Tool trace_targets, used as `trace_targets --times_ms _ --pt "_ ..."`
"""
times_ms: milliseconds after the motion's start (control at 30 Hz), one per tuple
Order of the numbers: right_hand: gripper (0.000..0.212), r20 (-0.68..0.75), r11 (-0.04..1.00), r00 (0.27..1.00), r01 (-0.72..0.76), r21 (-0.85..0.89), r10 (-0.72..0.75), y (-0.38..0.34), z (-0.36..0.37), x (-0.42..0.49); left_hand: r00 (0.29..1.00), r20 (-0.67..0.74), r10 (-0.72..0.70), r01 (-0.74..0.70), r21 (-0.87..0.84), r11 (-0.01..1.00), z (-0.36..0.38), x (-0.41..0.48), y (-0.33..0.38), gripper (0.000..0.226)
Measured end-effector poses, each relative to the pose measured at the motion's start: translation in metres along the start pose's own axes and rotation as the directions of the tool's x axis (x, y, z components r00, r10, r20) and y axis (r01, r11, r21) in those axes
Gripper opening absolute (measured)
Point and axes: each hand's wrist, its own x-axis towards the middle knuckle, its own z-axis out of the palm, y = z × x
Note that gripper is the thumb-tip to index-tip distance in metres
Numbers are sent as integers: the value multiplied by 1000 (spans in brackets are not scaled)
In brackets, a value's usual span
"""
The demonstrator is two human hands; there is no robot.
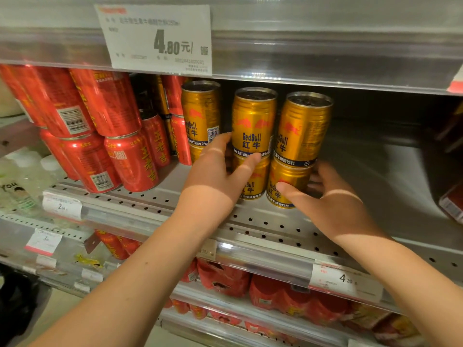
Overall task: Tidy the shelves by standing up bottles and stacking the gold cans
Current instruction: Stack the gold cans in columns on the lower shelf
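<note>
Gold cans stand in two-high stacks on the perforated grey shelf (263, 229). The middle stack has an upper gold can (253, 121) on a lower gold can (253, 181). My left hand (218, 176) wraps around this stack at the join, fingers on both cans. The right stack has an upper gold can (303, 126) on a lower gold can (288, 181), and my right hand (325, 199) grips that lower can from the right side. A third gold stack (200, 113) stands behind, to the left.
Red cans (100, 131) are stacked two high at the left of the same shelf. The shelf is bare to the right of the gold cans. A price strip (345, 279) runs along the front edge. Red packs (275, 294) fill the shelf below. Another shelf hangs close above.
</note>
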Motion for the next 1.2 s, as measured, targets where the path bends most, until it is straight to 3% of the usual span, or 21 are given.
trace_targets --times_ms 100,167,267,333,433,600,767,833,967,1100,1200 --pt "62 -7 997 999 32 67 -31 -4 -5 -1 999 29 -15 16 -16 1000 -2 -1 -1 41" --pt "74 -74 986 995 72 152 -62 -9 -10 3 999 -42 -26 25 -44 999 -1 -7 -4 50" --pt "71 -40 971 995 100 215 -94 -20 -17 9 983 -170 69 -81 -65 995 2 -27 -6 24" --pt "62 -2 963 996 91 252 -94 -23 -21 13 985 -122 125 -130 -36 991 10 -38 -6 10" --pt "47 92 957 989 87 277 -117 -22 -29 15 994 -10 105 -105 5 994 24 -45 -7 10" --pt "51 213 976 971 66 208 -111 -21 -38 17 999 39 36 -40 97 994 39 -45 -3 18" --pt "39 225 993 972 49 108 -73 -12 -30 10 998 56 5 -15 177 984 41 -42 -4 25" --pt "37 158 992 984 64 112 -82 -6 -21 9 998 61 18 -29 185 982 38 -44 -5 28" --pt "37 119 982 990 50 181 -72 4 -13 14 995 -39 96 -86 207 975 25 -50 -11 19" --pt "57 109 971 993 24 237 -51 6 -13 12 991 -137 0 22 161 987 -1 -44 -27 8" --pt "55 101 971 994 6 237 -31 7 -11 11 987 -160 -12 38 161 986 -16 -35 -36 13"
